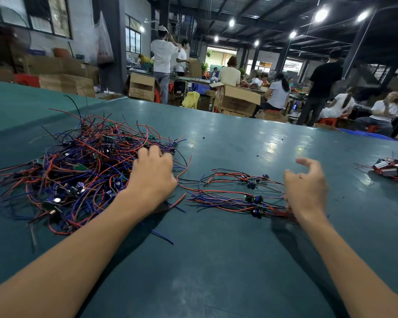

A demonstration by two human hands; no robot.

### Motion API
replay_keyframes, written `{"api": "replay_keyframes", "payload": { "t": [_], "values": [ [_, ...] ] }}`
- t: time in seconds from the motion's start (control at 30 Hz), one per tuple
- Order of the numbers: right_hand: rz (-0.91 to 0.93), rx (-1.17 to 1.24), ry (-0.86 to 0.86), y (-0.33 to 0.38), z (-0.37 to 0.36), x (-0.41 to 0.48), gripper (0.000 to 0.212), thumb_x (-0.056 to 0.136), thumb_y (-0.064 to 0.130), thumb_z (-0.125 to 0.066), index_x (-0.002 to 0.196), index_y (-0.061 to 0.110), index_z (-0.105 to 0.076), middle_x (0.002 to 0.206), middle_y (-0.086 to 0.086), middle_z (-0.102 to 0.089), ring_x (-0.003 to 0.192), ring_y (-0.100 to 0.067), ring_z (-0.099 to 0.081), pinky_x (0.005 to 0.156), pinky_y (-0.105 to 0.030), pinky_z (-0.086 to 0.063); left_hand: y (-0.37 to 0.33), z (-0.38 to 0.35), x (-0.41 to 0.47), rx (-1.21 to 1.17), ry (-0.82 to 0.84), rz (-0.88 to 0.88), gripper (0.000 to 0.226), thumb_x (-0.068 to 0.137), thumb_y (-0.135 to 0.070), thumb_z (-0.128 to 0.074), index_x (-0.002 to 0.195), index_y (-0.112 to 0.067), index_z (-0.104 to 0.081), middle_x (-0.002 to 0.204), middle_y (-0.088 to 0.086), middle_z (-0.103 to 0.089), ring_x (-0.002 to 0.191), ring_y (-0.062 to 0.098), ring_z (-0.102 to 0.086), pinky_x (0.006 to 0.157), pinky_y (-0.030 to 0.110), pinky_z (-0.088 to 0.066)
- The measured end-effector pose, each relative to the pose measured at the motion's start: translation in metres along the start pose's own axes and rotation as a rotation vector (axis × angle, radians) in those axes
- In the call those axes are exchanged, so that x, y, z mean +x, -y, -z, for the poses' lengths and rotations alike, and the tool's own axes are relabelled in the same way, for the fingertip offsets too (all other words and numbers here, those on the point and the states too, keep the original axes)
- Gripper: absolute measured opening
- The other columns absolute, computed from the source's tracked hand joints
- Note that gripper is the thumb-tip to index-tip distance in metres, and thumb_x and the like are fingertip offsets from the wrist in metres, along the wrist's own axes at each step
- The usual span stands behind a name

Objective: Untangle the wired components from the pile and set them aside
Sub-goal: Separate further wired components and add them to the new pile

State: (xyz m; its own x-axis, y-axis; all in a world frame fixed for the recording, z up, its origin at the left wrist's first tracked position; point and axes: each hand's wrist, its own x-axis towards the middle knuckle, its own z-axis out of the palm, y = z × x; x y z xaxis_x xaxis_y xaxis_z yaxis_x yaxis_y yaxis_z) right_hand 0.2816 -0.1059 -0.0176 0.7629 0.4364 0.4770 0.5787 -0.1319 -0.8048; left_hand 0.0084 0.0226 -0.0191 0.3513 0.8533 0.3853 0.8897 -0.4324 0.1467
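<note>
Head view shows our two forearms reaching out over the dark green worktop (216, 267), bare in the near part. Beyond it, our right hand (306, 189) is at the right end of the sorted components (239, 198), fingers loosely spread, thumb and forefinger apart, gripping nothing that we can see. These sorted pieces lie in rough rows, their red, blue and black leads running left to right across us, between our two hands.

Our left hand (153, 177) sits on the right edge of the tangled pile (78, 171), knuckles up, fingers bent down into the wires. The fingertips are hidden, so we cannot tell whether a lead is pinched. The pile spreads away to the left and farther back from that hand, so the left hand is plainly the nearer one. We judge the next piece should be drawn rightward toward the sorted rows.

Farther right, well apart, another small bundle (391, 168) lies by the frame's edge.
</note>
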Motion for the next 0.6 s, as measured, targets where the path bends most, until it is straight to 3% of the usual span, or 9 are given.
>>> {"api": "replay_keyframes", "payload": {
  "t": [0.13, 0.27, 0.33, 0.43, 0.5, 0.6],
  "values": [
    [0.558, -0.004, 0.164, 0.022, -0.013, -0.03, 0.021, 0.091, 0.002, -0.063, 0.104, 0.017, -0.068, 0.045, 0.006, -0.039, 0.041, -0.014, -0.036, 0.047, -0.025, -0.035, 0.021, 0.007, 0.001, 0.166, 0.093, 0.205, 0.041, 0.094, -0.021, -0.055, 0.13, -0.002, -0.049, 0.135, 0.021, -0.041, 0.124, 0.04, -0.038, 0.102, 0.049, -0.038],
    [0.897, 0.059, 0.343, 0.041, -0.024, -0.062, 0.018, 0.087, -0.001, -0.062, 0.095, 0.009, -0.075, 0.056, 0.029, -0.032, 0.045, 0.004, -0.035, 0.055, -0.004, -0.026, 0.028, 0.005, 0.006, 0.202, 0.146, 0.186, 0.029, 0.096, -0.017, -0.054, 0.123, -0.007, -0.054, 0.131, 0.02, -0.048, 0.122, 0.039, -0.045, 0.1, 0.048, -0.04],
    [0.96, 0.061, 0.422, 0.043, -0.03, -0.071, 0.02, 0.084, -0.003, -0.063, 0.093, 0.008, -0.077, 0.063, 0.033, -0.035, 0.049, 0.008, -0.037, 0.058, -0.005, -0.029, 0.027, 0.004, 0.008, 0.215, 0.145, 0.171, 0.022, 0.094, -0.013, -0.054, 0.116, -0.01, -0.057, 0.126, 0.018, -0.055, 0.118, 0.038, -0.049, 0.096, 0.047, -0.041],
    [0.958, 0.044, 0.49, 0.038, -0.035, -0.077, 0.022, 0.081, -0.005, -0.065, 0.092, 0.008, -0.078, 0.064, 0.024, -0.045, 0.054, -0.001, -0.039, 0.058, -0.01, -0.033, 0.031, 0.004, 0.011, 0.251, 0.094, 0.16, 0.018, 0.095, -0.019, -0.058, 0.112, -0.015, -0.062, 0.119, 0.013, -0.062, 0.115, 0.035, -0.052, 0.095, 0.046, -0.041],
    [0.918, 0.025, 0.531, 0.034, -0.035, -0.078, 0.024, 0.081, -0.007, -0.065, 0.092, 0.009, -0.078, 0.058, 0.017, -0.045, 0.052, -0.006, -0.037, 0.056, -0.013, -0.032, 0.034, 0.003, 0.012, 0.244, 0.066, 0.139, 0.024, 0.095, -0.027, -0.059, 0.118, -0.022, -0.065, 0.121, 0.01, -0.061, 0.118, 0.034, -0.05, 0.097, 0.046, -0.04],
    [0.865, 0.04, 0.562, 0.031, -0.034, -0.076, 0.024, 0.083, -0.006, -0.063, 0.093, 0.01, -0.078, 0.053, 0.017, -0.04, 0.046, -0.008, -0.033, 0.052, -0.014, -0.028, 0.026, -0.001, 0.015, 0.087, 0.036, -0.002, 0.04, 0.094, -0.031, -0.052, 0.133, -0.026, -0.056, 0.128, 0.01, -0.052, 0.121, 0.033, -0.047, 0.1, 0.048, -0.038]
  ]
}}
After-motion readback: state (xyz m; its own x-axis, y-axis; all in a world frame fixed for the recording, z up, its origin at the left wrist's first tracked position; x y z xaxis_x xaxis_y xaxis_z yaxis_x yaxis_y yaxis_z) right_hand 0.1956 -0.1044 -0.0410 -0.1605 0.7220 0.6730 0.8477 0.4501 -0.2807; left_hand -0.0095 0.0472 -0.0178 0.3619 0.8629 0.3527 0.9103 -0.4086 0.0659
